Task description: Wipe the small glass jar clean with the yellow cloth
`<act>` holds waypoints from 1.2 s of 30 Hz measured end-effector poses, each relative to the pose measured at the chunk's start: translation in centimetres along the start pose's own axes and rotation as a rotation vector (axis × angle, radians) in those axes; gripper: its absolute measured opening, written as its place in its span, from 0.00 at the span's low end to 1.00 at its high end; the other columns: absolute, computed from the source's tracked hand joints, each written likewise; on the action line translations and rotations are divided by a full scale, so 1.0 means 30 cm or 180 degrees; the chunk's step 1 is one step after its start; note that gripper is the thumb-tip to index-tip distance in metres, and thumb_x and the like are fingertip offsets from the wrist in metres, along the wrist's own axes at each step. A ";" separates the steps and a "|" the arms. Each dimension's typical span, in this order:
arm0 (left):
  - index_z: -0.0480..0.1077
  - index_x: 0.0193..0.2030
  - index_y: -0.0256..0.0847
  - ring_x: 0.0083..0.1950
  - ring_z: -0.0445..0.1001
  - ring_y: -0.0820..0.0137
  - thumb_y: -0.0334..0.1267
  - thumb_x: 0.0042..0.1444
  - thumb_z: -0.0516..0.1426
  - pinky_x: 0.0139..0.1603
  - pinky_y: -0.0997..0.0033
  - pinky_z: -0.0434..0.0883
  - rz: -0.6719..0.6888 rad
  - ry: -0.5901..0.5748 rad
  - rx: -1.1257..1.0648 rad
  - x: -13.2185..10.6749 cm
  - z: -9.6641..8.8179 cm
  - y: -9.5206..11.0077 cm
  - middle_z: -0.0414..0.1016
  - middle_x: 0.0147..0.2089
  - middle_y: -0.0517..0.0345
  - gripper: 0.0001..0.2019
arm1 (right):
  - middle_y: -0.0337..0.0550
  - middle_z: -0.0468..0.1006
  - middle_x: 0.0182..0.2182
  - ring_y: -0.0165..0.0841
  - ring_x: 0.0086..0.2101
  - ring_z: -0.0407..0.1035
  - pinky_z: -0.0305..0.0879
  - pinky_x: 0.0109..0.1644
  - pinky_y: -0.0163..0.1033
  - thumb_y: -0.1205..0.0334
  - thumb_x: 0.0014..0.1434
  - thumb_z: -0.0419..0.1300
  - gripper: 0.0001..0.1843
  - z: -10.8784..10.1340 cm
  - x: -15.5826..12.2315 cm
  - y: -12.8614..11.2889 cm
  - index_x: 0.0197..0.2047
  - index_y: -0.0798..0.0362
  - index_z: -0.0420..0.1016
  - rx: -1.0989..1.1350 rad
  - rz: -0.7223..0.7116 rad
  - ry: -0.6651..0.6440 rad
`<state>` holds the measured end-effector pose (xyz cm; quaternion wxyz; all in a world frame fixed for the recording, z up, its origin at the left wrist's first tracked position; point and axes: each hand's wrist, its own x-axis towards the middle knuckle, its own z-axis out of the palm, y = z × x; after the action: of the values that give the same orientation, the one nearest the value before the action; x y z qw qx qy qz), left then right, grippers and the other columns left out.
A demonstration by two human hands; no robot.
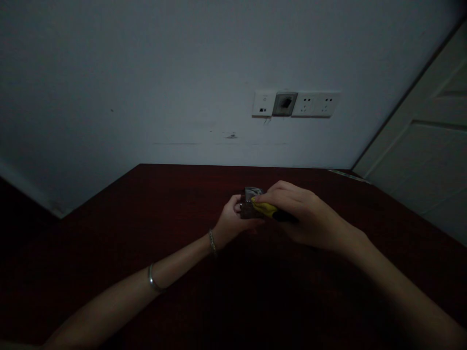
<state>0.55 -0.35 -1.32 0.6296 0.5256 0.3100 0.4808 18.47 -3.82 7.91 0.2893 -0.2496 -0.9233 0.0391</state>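
My left hand (230,218), with a bracelet at the wrist, is closed around a small dark, shiny, partly see-through object (248,210). Its exact kind cannot be made out in the dim light. Wrapped in the fingers of my right hand (301,209) is a tool with a yellow and black handle (268,210). The tool's front end meets or overlaps the dark object near its upper right side; whether the tip touches it is unclear. Both hands are just above the dark red table (175,194), a little right of centre.
Behind the table rises a pale wall (146,87) with a row of socket plates (315,105) and some scuff marks. A white panelled door (430,160) stands along the right side. The table's near part lies in deep shadow.
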 end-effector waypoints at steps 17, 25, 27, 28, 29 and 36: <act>0.59 0.45 0.37 0.25 0.72 0.75 0.32 0.30 0.71 0.20 0.75 0.74 -0.0069 0.0121 0.0086 -0.004 -0.002 0.000 0.73 0.35 0.59 0.34 | 0.44 0.76 0.39 0.33 0.40 0.70 0.68 0.43 0.38 0.74 0.57 0.56 0.15 -0.023 0.000 -0.014 0.47 0.53 0.73 0.0187 0.0393 0.0236; 0.59 0.45 0.37 0.26 0.73 0.74 0.32 0.30 0.71 0.21 0.75 0.73 -0.0129 0.0098 0.0077 -0.017 0.012 0.003 0.73 0.33 0.61 0.35 | 0.48 0.76 0.42 0.39 0.44 0.66 0.67 0.47 0.44 0.77 0.53 0.54 0.23 0.024 0.006 0.006 0.52 0.57 0.69 -0.0435 0.0146 0.0223; 0.59 0.45 0.37 0.26 0.73 0.73 0.33 0.30 0.71 0.20 0.74 0.73 -0.0121 0.0173 0.0130 -0.012 0.011 0.005 0.73 0.33 0.61 0.35 | 0.49 0.76 0.42 0.40 0.43 0.66 0.68 0.46 0.44 0.77 0.53 0.54 0.22 0.028 0.009 0.002 0.52 0.58 0.69 -0.0444 0.0066 0.0206; 0.59 0.44 0.37 0.26 0.73 0.73 0.33 0.30 0.71 0.21 0.74 0.73 -0.0124 0.0218 0.0156 -0.009 0.011 0.006 0.73 0.32 0.61 0.35 | 0.50 0.76 0.41 0.40 0.42 0.66 0.68 0.45 0.44 0.77 0.53 0.53 0.22 0.028 0.010 0.000 0.52 0.59 0.69 -0.0432 0.0028 0.0188; 0.59 0.44 0.37 0.27 0.73 0.73 0.33 0.29 0.71 0.21 0.75 0.73 -0.0129 0.0256 0.0176 -0.007 0.011 0.006 0.73 0.32 0.61 0.35 | 0.50 0.76 0.41 0.39 0.41 0.65 0.68 0.44 0.44 0.77 0.53 0.53 0.22 0.027 0.011 -0.003 0.52 0.59 0.69 -0.0417 -0.0011 0.0162; 0.58 0.43 0.37 0.27 0.72 0.74 0.33 0.29 0.71 0.20 0.75 0.73 -0.0118 0.0225 0.0039 -0.007 0.011 0.003 0.73 0.33 0.60 0.34 | 0.50 0.76 0.39 0.38 0.39 0.66 0.68 0.41 0.44 0.80 0.50 0.52 0.22 0.001 0.020 -0.032 0.48 0.57 0.72 -0.0265 0.0027 -0.0196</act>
<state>0.75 -0.65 -1.17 0.6239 0.5063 0.3446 0.4854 17.62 -4.37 8.40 0.2499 -0.2639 -0.9316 0.0096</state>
